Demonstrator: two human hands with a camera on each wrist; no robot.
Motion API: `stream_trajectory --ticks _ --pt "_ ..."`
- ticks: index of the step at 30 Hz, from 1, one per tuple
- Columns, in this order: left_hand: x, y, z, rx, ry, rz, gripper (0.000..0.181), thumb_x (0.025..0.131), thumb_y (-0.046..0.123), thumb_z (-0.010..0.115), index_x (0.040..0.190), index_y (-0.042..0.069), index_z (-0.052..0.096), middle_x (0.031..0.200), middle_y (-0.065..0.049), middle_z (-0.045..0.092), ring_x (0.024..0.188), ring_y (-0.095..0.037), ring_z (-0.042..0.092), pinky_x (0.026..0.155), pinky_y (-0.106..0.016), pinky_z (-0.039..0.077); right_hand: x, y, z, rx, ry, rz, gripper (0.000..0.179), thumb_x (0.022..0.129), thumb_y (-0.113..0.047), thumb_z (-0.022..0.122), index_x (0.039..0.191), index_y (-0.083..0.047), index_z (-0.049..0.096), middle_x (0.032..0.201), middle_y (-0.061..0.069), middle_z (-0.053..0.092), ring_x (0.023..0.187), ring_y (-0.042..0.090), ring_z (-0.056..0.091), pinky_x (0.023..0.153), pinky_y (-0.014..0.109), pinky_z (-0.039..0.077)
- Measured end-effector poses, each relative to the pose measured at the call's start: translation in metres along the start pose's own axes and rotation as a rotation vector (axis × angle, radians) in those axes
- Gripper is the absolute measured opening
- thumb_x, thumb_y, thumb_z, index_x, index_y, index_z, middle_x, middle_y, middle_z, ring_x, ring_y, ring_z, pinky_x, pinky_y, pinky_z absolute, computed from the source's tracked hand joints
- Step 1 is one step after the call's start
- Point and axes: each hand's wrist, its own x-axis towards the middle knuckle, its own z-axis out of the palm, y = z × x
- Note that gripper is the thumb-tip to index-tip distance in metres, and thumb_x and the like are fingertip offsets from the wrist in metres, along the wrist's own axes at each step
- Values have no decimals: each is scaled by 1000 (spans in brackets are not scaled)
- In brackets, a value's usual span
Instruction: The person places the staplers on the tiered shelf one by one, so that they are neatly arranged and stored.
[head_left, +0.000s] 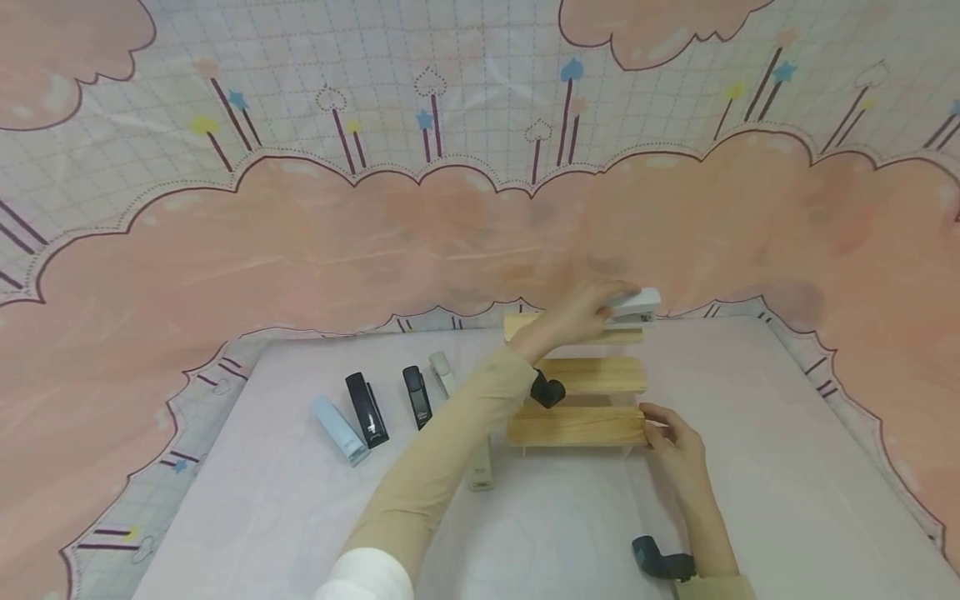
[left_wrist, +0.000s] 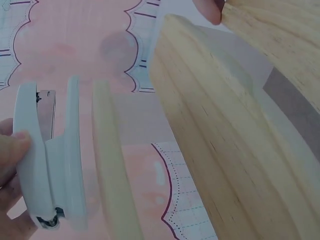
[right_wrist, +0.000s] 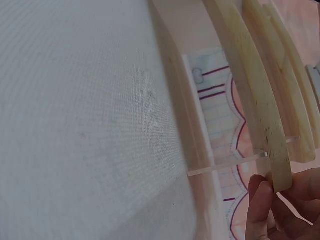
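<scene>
My left hand (head_left: 573, 315) grips a white stapler (head_left: 637, 305) at the top board (head_left: 624, 337) of a three-tier wooden rack. In the left wrist view the stapler (left_wrist: 30, 150) stands beside a board's edge, its arm and base spread apart, fingers and thumb around the arm. With thumb and fingers, my right hand (head_left: 681, 454) pinches the right end of the rack's lowest board (head_left: 573, 427); the right wrist view shows the fingers (right_wrist: 260, 207) on both sides of that board end. Between them lies the middle board (head_left: 596, 375), partly behind my left wrist.
Left of the rack lie a light blue stapler (head_left: 340, 429), a black stapler (head_left: 367, 410), a smaller black stapler (head_left: 417, 396) and a pale stapler (head_left: 442, 371). Another pale stapler end (head_left: 482, 471) shows past my left sleeve (head_left: 450, 450). A patterned cloth (head_left: 450, 242) hangs behind the white table.
</scene>
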Motion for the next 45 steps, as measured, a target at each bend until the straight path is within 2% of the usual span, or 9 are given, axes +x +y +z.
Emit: stream_trajectory --ticks 6,15,23,30,39,45 --pt "6 0 0 -10 -10 -24 48 93 -3 50 139 12 50 144 -4 52 133 -16 47 111 -26 37 0 0 -1 13 -2 -6 35 97 -9 48 131 -4 55 132 19 57 86 -12 49 74 11 46" --pt "7 0 0 -47 -9 -63 47 93 -3 50 138 13 52 144 -4 52 128 -15 50 107 -25 41 0 -1 -1 22 0 -18 34 97 -8 49 130 -3 55 131 20 57 86 -13 49 74 10 47" --pt "6 -2 4 -91 -36 -88 48 93 -4 49 138 14 52 144 -6 52 111 -15 56 94 -22 45 0 1 -1 18 -3 -11 35 98 -10 48 131 -4 55 133 18 56 86 -12 49 74 11 47" --pt "4 -1 3 -110 -39 -87 49 93 -3 50 139 14 50 145 -4 50 118 -14 53 98 -22 43 0 1 -1 50 -6 -11 34 98 -9 48 131 -3 55 133 19 56 87 -11 50 75 11 48" --pt "1 -5 9 -186 -2 -77 53 89 3 59 140 13 49 145 -6 50 119 -17 53 96 -22 45 -2 0 0 33 1 -4 35 98 -9 48 131 -3 55 133 19 56 86 -12 50 74 11 47" --pt "-2 -8 12 -237 63 -97 56 89 11 63 142 15 46 144 -8 51 125 -23 53 98 -25 46 -3 0 1 32 4 -8 34 97 -8 49 130 -3 56 132 20 57 85 -11 50 74 11 47"
